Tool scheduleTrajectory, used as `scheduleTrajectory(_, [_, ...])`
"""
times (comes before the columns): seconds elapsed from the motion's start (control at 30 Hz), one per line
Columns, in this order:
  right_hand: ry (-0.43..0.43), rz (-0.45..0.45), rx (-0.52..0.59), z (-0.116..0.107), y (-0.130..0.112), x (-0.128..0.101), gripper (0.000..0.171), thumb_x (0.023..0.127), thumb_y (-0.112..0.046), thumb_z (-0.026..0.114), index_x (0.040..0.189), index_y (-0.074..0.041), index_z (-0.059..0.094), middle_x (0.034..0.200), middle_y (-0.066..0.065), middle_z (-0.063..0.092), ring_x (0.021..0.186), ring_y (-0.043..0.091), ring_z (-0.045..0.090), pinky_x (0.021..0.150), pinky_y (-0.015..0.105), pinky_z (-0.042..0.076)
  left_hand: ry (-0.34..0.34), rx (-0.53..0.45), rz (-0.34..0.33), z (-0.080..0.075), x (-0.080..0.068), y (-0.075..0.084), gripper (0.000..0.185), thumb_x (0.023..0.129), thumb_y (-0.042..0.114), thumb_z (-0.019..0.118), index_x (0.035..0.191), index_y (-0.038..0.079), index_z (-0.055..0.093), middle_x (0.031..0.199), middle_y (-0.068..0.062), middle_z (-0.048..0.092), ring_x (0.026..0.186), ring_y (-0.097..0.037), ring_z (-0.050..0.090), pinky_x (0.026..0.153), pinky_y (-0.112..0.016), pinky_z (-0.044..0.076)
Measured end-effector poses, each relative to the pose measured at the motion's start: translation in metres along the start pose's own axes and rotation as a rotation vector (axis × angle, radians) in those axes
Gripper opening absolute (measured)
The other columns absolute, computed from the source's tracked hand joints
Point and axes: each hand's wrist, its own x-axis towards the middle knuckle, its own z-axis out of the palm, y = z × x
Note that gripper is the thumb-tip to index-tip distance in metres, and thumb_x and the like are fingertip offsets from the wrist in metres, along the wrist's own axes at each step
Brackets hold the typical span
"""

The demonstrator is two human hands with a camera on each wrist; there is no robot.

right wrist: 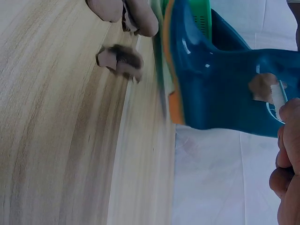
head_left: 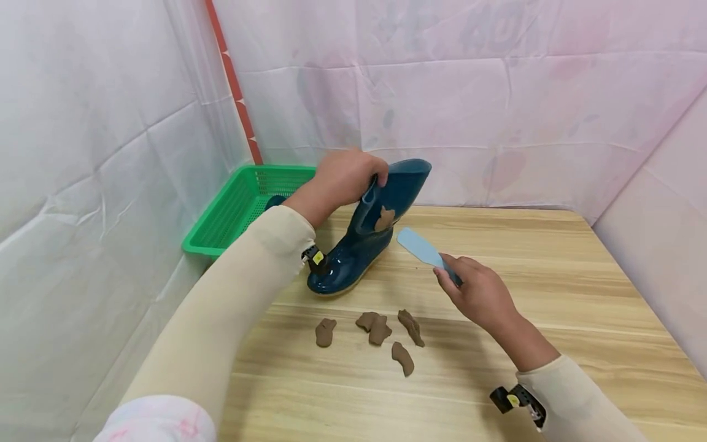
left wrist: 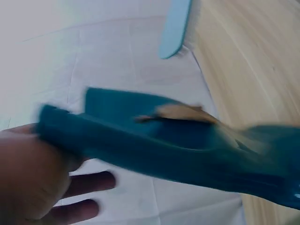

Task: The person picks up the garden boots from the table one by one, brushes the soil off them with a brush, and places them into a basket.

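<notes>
A dark blue rubber boot [head_left: 359,252] stands tilted on the wooden table, its shaft leaning right. My left hand [head_left: 348,177] grips the top of the shaft at the rim, seen also in the left wrist view. A brown mud-like patch [head_left: 385,219] clings to the side of the shaft. In my right hand [head_left: 486,291] is a light blue brush [head_left: 420,247], gripped by its handle, with pale bristles showing in the right wrist view. Its head points at the boot, a short way from the patch in the head view.
Several brown mud-like pieces [head_left: 379,330] lie on the table [head_left: 552,294] in front of the boot. Behind my left arm stands a green plastic basket [head_left: 201,244], with another dark blue thing [head_left: 275,201] inside. White sheeting [head_left: 442,110] walls the table at the back and sides.
</notes>
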Motion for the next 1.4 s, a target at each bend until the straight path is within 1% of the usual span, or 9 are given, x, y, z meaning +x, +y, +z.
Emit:
scheduleTrajectory(0.07, [0.001,0.007,-0.002,0.000,0.001,0.000,0.035,0.088,-0.005,0.079,0.121,0.003,0.073,0.080,0.004,0.067,0.060,0.010,0.045,0.051,0.028,0.038,-0.081,-0.058,-0.003,-0.001,0.000,0.002,0.038,0.106,0.015,0.043,0.079,0.018,0.070,0.075,0.004,0.062,0.064,-0.014,0.050,0.057,-0.031,0.044])
scheduleTrajectory(0.17, [-0.014,0.021,-0.004,0.001,0.002,-0.001,0.035,0.089,-0.006,0.079,0.122,0.003,0.072,0.082,0.006,0.068,0.060,0.010,0.046,0.051,0.028,0.038,-0.165,-0.103,-0.027,-0.003,-0.001,0.008,0.046,0.104,0.028,0.050,0.060,0.014,0.051,0.059,0.002,0.038,0.053,-0.016,0.031,0.052,-0.030,0.030])
scheduleTrajectory(0.27, [-0.030,0.035,-0.009,0.003,0.002,-0.002,0.035,0.090,-0.008,0.078,0.123,0.003,0.072,0.080,0.004,0.066,0.059,0.010,0.044,0.051,0.028,0.037,-0.178,-0.105,-0.045,-0.006,-0.001,0.014,0.036,0.103,0.026,0.061,0.069,0.015,0.067,0.068,0.002,0.057,0.060,-0.014,0.051,0.060,-0.027,0.046])
scheduleTrajectory(0.33, [-0.038,0.041,-0.010,0.003,0.002,-0.002,0.035,0.091,-0.009,0.077,0.123,0.004,0.072,0.078,0.002,0.063,0.058,0.010,0.042,0.051,0.028,0.036,-0.176,-0.097,-0.032,-0.007,-0.002,0.018,0.020,0.103,0.016,0.062,0.090,0.013,0.077,0.091,-0.001,0.071,0.083,-0.017,0.065,0.078,-0.029,0.055])
scheduleTrajectory(0.4, [-0.042,0.046,-0.008,0.003,0.002,-0.003,0.035,0.091,-0.009,0.077,0.123,0.004,0.071,0.074,0.000,0.059,0.057,0.009,0.041,0.051,0.027,0.035,-0.163,-0.095,-0.016,-0.007,-0.003,0.021,0.023,0.104,0.006,0.057,0.112,0.015,0.077,0.117,-0.001,0.072,0.108,-0.019,0.065,0.095,-0.033,0.054])
scheduleTrajectory(0.63, [0.027,0.033,-0.008,-0.001,-0.002,0.000,0.036,0.088,-0.005,0.079,0.122,0.001,0.072,0.071,-0.004,0.053,0.057,0.007,0.038,0.049,0.026,0.033,-0.101,-0.107,0.059,-0.004,-0.008,0.031,0.016,0.106,0.003,0.052,0.107,0.017,0.061,0.105,0.001,0.066,0.087,-0.017,0.059,0.077,-0.031,0.052])
scheduleTrajectory(0.93, [0.107,0.013,-0.018,0.000,-0.012,0.010,0.038,0.087,-0.004,0.079,0.124,0.001,0.071,0.071,0.000,0.053,0.057,0.010,0.038,0.046,0.027,0.032,0.072,-0.039,0.135,0.026,-0.013,0.038,0.035,0.102,0.000,0.061,0.133,0.015,0.056,0.119,-0.004,0.071,0.100,-0.020,0.067,0.085,-0.036,0.057])
scheduleTrajectory(1.1, [0.100,0.053,-0.057,0.002,-0.020,0.023,0.038,0.091,-0.009,0.077,0.127,0.002,0.069,0.076,0.006,0.059,0.058,0.013,0.043,0.046,0.029,0.034,0.134,0.012,0.122,0.030,-0.016,0.037,0.035,0.105,0.004,0.057,0.139,0.012,0.061,0.132,-0.004,0.067,0.115,-0.020,0.066,0.096,-0.034,0.054])
scheduleTrajectory(1.4, [0.032,0.062,-0.073,0.008,-0.032,0.038,0.037,0.097,-0.015,0.072,0.128,0.005,0.068,0.082,0.011,0.066,0.054,0.016,0.050,0.044,0.032,0.041,0.179,-0.038,0.078,0.026,-0.018,0.048,0.036,0.105,0.004,0.057,0.138,0.013,0.067,0.136,-0.001,0.066,0.124,-0.017,0.063,0.099,-0.031,0.053])
